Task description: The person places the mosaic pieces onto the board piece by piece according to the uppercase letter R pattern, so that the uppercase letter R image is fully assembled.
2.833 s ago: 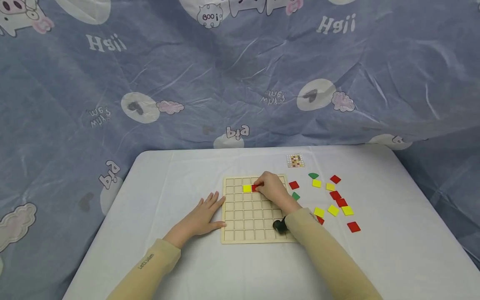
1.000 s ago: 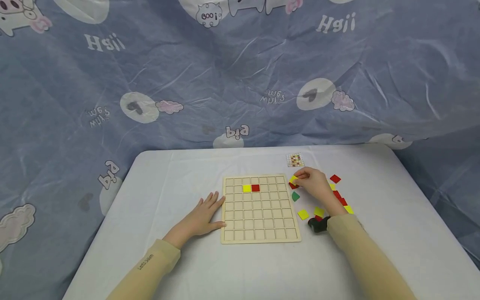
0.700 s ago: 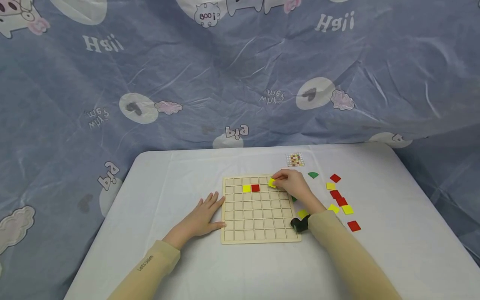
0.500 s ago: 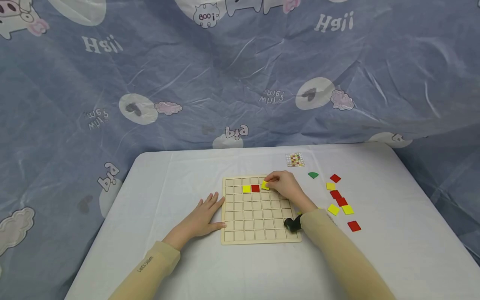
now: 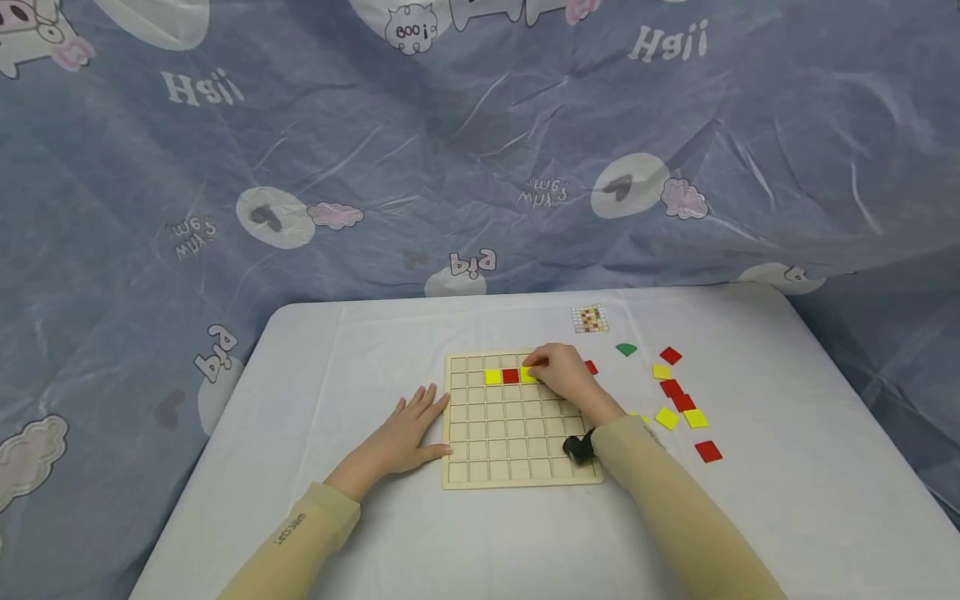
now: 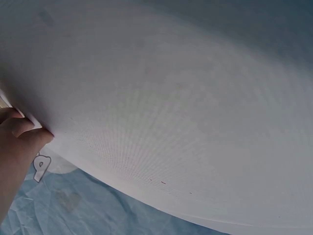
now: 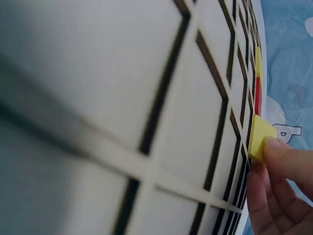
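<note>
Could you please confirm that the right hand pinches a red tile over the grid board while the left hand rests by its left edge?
Not quite: the right hand pinches a yellow tile, not red, over the grid board, as the right wrist view shows. The left hand rests by its left edge.

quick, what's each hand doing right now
Left hand: open, holding nothing, fingertips at the edge of the grid board.
Right hand: holding a yellow tile, pinched, at the board.

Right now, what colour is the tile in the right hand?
Yellow; the tile in the right hand shows best in the right wrist view.
</note>
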A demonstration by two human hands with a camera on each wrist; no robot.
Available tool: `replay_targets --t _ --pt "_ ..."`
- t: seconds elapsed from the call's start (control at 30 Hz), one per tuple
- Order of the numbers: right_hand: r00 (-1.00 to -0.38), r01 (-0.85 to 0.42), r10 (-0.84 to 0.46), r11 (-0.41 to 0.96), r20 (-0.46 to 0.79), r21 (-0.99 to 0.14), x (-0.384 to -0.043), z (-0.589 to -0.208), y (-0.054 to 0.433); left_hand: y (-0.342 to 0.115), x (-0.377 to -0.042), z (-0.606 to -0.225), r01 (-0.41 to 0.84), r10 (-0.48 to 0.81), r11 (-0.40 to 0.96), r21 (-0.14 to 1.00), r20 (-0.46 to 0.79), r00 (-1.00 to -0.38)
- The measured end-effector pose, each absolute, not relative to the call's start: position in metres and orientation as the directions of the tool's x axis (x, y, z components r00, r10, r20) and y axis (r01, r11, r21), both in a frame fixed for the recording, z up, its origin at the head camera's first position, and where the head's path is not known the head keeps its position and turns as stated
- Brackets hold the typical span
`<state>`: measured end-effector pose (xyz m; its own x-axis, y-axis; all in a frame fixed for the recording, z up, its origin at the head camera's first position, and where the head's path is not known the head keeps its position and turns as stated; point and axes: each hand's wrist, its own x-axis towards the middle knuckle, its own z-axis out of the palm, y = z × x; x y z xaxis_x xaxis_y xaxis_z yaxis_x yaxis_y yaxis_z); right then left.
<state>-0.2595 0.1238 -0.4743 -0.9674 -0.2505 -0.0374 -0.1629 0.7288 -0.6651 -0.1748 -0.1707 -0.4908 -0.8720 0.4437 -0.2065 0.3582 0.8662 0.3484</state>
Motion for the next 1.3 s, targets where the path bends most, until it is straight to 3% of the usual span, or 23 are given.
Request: replay_targets --t 0.43,0.67,1.0,1.3 --pt "-0.956 -0.193 -0.288 0.744 -0.047 -0.639 -0.252 -0.460 0.134 -0.173 -0.176 -0.494 0.364 0.447 0.866 0.343 -0.203 -0.871" --pt "-0.968 -0.079 -0.220 0.730 -0.123 -0.678 -0.246 -0.448 0.176 -0.173 -0.176 -0.493 0.366 0.449 0.864 0.346 -0.199 -0.871" --pt "-0.963 -0.050 -0.201 0.789 -0.179 -0.613 -0.229 -0.470 0.211 -0.173 -0.177 -0.495 0.377 0.458 0.862 0.339 -0.203 -0.865" --pt "-0.956 -0.077 -0.241 0.761 -0.170 -0.644 -0.230 -0.477 0.208 -0.173 -0.176 -0.493 0.376 0.451 0.866 0.329 -0.192 -0.872"
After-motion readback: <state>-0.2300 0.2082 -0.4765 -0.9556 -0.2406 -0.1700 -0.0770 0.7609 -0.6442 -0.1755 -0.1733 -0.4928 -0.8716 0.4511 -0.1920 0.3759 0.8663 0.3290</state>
